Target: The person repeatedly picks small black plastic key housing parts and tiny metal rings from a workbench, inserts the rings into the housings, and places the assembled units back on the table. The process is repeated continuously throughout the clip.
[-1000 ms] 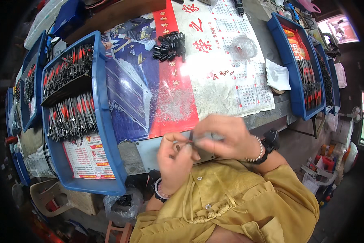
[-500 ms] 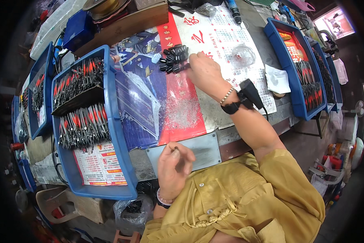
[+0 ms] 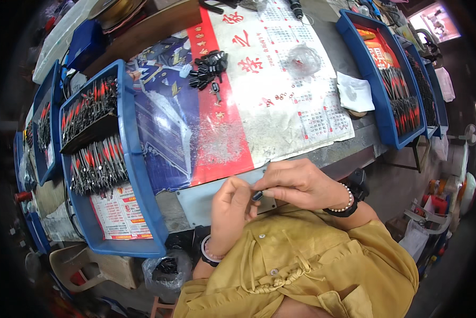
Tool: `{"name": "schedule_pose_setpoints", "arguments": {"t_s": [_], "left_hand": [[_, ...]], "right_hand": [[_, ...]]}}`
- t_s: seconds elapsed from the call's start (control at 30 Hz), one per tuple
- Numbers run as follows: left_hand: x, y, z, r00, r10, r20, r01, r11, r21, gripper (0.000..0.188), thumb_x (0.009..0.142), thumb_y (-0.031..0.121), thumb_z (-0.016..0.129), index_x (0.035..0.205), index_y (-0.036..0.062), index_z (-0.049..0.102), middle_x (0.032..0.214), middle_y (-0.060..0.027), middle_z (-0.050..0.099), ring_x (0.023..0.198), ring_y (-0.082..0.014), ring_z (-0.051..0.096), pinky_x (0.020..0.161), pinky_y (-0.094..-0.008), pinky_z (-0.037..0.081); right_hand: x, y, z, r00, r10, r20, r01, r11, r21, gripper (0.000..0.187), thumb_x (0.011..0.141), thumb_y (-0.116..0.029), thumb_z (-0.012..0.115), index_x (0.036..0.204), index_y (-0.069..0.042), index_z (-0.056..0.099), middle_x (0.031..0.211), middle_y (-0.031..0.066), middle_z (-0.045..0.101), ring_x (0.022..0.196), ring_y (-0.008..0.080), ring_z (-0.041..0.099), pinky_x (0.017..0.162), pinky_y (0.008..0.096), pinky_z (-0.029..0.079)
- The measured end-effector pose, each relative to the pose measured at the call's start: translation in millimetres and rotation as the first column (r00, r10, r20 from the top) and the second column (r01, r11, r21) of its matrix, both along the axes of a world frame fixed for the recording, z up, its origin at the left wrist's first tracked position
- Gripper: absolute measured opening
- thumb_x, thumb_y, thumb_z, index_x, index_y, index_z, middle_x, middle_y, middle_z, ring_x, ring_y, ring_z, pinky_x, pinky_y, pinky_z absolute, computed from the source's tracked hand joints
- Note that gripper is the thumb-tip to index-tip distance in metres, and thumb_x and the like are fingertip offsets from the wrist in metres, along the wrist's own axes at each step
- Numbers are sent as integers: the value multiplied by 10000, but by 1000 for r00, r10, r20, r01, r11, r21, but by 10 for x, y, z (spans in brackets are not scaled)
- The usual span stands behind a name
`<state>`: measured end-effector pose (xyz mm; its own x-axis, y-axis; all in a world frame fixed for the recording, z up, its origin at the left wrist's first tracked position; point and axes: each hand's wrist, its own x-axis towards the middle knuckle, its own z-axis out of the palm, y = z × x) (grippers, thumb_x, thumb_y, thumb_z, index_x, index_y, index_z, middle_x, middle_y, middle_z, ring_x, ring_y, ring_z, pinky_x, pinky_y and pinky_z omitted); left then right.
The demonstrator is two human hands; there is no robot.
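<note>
My two hands meet over the metal plate (image 3: 198, 204) at the table's near edge. Between the thumb and fingers of my right hand (image 3: 304, 183) is a small black plastic piece (image 3: 257, 196). My left hand (image 3: 230, 209) is closed in a pinch against the right fingertips; whatever it grips is hidden by the fingers. Farther off, on the red strip of the table covering, lies a pile of similar black pieces (image 3: 209, 68), with a loose piece (image 3: 216, 90) just nearer to me. Several tiny rings (image 3: 284, 96) rest on the white calendar sheet (image 3: 280, 124).
A blue tray (image 3: 126, 132) at my left holds rows of black and red slender parts. Another blue tray (image 3: 354, 53) stands on the right with similar parts. A crumpled clear plastic item (image 3: 303, 61) and a folded white paper (image 3: 354, 91) lie on the table.
My right hand has come back from the pile of black pieces to my left hand, bringing a small black piece. The left hand stays near the table edge, still pinched.
</note>
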<state>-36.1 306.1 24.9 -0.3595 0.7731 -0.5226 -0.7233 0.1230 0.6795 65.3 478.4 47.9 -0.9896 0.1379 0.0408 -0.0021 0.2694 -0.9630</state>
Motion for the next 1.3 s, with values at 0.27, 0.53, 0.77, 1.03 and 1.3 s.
{"name": "schedule_pose_setpoints", "arguments": {"t_s": [0.27, 0.53, 0.77, 1.03, 1.3], "left_hand": [[84, 111, 88, 972, -132, -195, 131, 991, -20, 183, 936, 87, 537, 1090, -8, 559, 835, -80, 642, 555, -42, 476, 498, -173, 348], [95, 85, 77, 993, -115, 29, 114, 993, 41, 191, 939, 59, 516, 1115, -9, 549, 933, -142, 661, 575, -59, 491, 540, -184, 395], [80, 59, 78, 1000, -28, 11, 26, 993, 113, 203, 925, 148, 558, 1061, 1, 525, 860, -179, 644, 494, -89, 465, 471, -203, 383], [13, 53, 68, 996, -2, -94, 10, 996, 86, 139, 923, 88, 500, 1034, 5, 515, 792, -171, 638, 464, -68, 431, 448, -195, 349], [73, 65, 77, 983, -9, -183, 25, 996, 83, 147, 928, 48, 508, 1067, 9, 481, 762, -133, 643, 485, -35, 436, 457, -169, 345]], "right_hand": [[194, 115, -62, 983, -13, 181, 61, 965, -257, 176, 820, -104, 667, 958, -1, 628, 809, 92, 647, 746, 179, 645, 677, 298, 497], [-194, 1156, -708, 774, -621, -120, 529, 532, 661, 118, 814, -95, 571, 844, 14, 606, 870, 191, 631, 815, 366, 614, 698, 437, 493], [-369, 1338, -835, 781, -624, -22, 451, 539, 712, 113, 771, -89, 569, 735, 18, 577, 735, 206, 618, 729, 386, 610, 678, 448, 486], [-105, 712, -262, 842, -513, 169, 539, 817, -206, 115, 833, -34, 627, 897, 55, 595, 824, 85, 651, 712, 142, 649, 651, 256, 534], [-80, 18, -99, 948, -194, 253, 306, 775, -553, 121, 892, -35, 610, 982, 44, 610, 888, 62, 637, 767, 109, 623, 683, 245, 516]]}}
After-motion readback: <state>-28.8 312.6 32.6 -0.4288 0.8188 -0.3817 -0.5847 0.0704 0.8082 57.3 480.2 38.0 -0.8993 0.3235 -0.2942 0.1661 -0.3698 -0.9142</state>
